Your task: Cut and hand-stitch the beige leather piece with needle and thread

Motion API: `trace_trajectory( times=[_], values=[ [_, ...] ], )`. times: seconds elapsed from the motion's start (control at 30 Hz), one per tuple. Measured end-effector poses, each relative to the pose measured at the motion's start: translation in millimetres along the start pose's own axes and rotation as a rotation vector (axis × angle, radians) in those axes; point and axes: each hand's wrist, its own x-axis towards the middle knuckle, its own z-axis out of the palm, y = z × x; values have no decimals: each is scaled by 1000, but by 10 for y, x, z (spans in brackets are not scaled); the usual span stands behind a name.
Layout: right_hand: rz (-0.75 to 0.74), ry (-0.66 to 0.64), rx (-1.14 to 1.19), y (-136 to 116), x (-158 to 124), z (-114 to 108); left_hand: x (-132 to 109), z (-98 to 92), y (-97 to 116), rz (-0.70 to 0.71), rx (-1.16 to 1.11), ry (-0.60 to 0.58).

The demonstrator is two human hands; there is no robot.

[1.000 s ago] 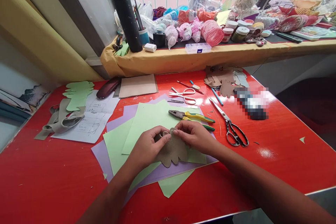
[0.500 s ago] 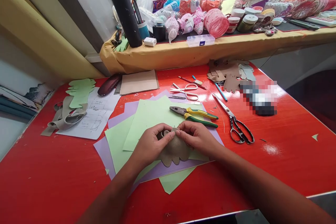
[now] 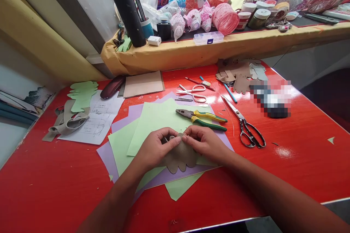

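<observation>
A grey-brown leather piece with a scalloped lower edge is pinched at its top between both hands. My left hand grips it from the left, thumb on the near face, fingers bent behind. From the right, my right hand holds the same top edge in a thumb-and-finger pinch, its thumb tip close to the left one. The piece hangs over green paper and purple paper sheets. Pliers with yellow-green handles lie just beyond the hands. What the fingertips hide behind the leather cannot be seen.
Large black-handled scissors lie to the right, small white-handled scissors farther back. Leather scraps sit at the back right. On the left are a drawn sheet and a dark glasses case. A cluttered sill runs behind.
Both hands keep the leather piece pinched in nearly the same place. The camera view has shifted slightly; otherwise the items on the table stay where they were.
</observation>
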Motion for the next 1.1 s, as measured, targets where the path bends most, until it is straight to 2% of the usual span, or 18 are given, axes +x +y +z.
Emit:
trace_trajectory(
  times=[0.43, 0.77, 1.1],
  values=[
    [12, -2, 52, -39, -5, -13, -32, 19, 5, -39, 67, -47],
    [18, 62, -45, -38, -2, 1, -55, 15, 21, -72, 59, -103],
    [30, 54, 23, -40, 11, -10, -39, 22, 22, -74, 61, -87]
  ],
)
